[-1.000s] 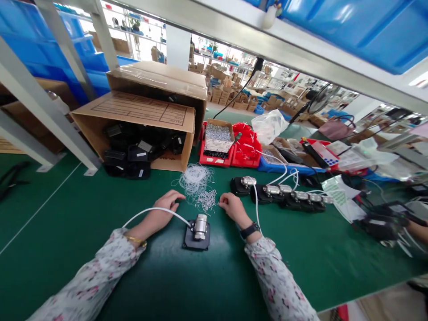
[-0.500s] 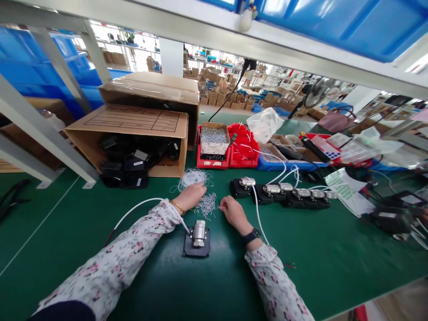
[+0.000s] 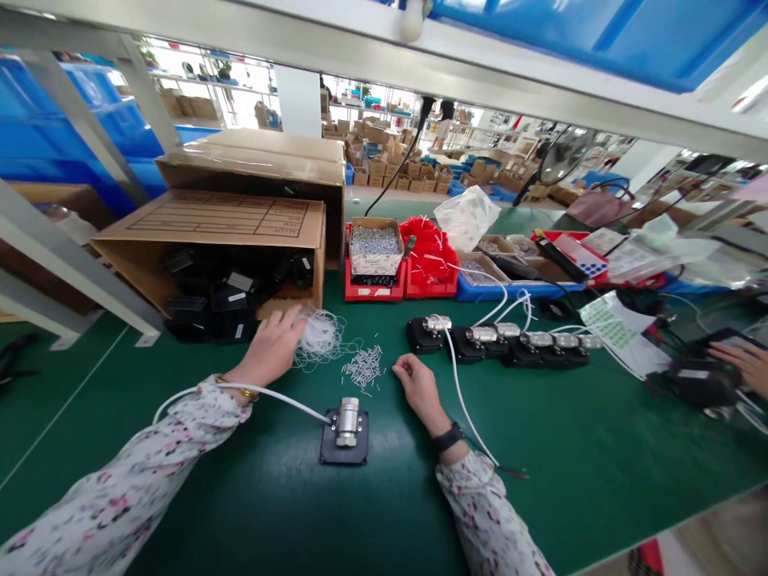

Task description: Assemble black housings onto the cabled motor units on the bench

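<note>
My left hand point(image 3: 271, 350) reaches forward with fingers stretched out, its fingertips at the left edge of a tangle of thin clear-white strands point(image 3: 319, 336). My right hand point(image 3: 418, 386) rests over the green bench with thumb and forefinger pinched; anything between them is too small to make out. Between the hands lies a loose pile of small silvery pins point(image 3: 364, 366). Nearer to me sits a black square plate with a metal valve-like fitting point(image 3: 346, 424) on top. Its white cable point(image 3: 276, 394) runs left across my left wrist.
Several similar black units with metal fittings point(image 3: 483, 336) stand in a row at right, white cables trailing. Behind are an open carton of black housings point(image 3: 210, 220), red bins point(image 3: 373, 293) and a blue tray point(image 3: 516, 294). Another person's hand point(image 3: 744, 360) is at the far right.
My left hand has moved left, from above the pins to the left side of the strand tangle. My right hand stays pinched beside the pile. A co-worker's hand now shows at far right.
</note>
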The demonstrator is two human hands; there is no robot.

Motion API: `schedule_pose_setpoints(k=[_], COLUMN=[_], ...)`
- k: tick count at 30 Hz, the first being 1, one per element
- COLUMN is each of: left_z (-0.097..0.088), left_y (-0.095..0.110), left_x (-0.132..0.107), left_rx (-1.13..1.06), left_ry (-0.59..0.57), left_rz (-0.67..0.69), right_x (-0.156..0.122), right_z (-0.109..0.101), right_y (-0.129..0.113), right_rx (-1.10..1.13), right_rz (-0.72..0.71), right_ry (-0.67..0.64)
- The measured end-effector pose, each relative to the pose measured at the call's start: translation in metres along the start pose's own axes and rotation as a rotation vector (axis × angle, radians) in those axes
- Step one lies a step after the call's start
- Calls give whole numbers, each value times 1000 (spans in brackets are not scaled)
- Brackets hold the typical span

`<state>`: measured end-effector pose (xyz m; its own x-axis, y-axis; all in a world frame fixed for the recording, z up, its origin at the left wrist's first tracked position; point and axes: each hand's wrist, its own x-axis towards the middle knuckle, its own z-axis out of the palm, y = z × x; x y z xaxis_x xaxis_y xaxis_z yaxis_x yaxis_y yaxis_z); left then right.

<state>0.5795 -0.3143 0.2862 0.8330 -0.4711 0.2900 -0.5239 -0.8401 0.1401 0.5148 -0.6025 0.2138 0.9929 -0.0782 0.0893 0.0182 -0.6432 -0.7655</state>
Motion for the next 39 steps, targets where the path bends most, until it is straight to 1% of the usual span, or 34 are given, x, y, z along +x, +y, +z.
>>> schedule_pose_setpoints(k=[3,5,7,10,12,13,14,16,19,21,23,25,26,28,30,32,34,36,39], left_z=[-2,-2,3,20,34,40,45,52,55,53,49,44,41,36,32,29,27,26,26], left_y=[18,32,44,58,64,66,68,71,71,69,66,62,60,58,58,62,66,69,68], left_x=[-5,-7,-11,-18,-22,-23,-24,-23,-21,-20,-22,-28,-32,-44,-56,-66,-73,-76,-76], left_rx=[80,15,-106,-223,-241,-247,-253,-277,-353,-429,-521,-625,-678,-783,-873,-971,-1067,-1140,-1179], left_ry=[78,90,13,-141,-180,-190,-196,-206,-217,-215,-201,-177,-163,-137,-118,-115,-124,-137,-168], left_rz=[-39,-84,-90,-75,-125,-162,-195,-242,-262,-248,-225,-217,-226,-265,-308,-347,-384,-410,-394], right_x=[-2,-8,-18,-37,-49,-54,-57,-61,-62,-61,-61,-61,-62,-62,-59,-54,-46,-39,-33], right_z=[-2,-4,-5,-3,3,7,10,18,23,23,20,15,12,7,5,7,14,21,27], right_y=[0,-6,-16,-35,-46,-49,-52,-52,-48,-46,-46,-48,-48,-46,-41,-35,-31,-31,-38], right_rx=[84,136,187,402,569,612,609,547,444,364,260,191,183,213,251,235,134,-16,-170], right_rz=[18,18,15,54,82,79,59,-3,-74,-146,-263,-367,-388,-354,-240,-111,-44,-53,-111], right_ry=[45,42,10,-144,-223,-220,-195,-155,-174,-164,-138,-132,-145,-202,-225,-169,-90,-68,-106])
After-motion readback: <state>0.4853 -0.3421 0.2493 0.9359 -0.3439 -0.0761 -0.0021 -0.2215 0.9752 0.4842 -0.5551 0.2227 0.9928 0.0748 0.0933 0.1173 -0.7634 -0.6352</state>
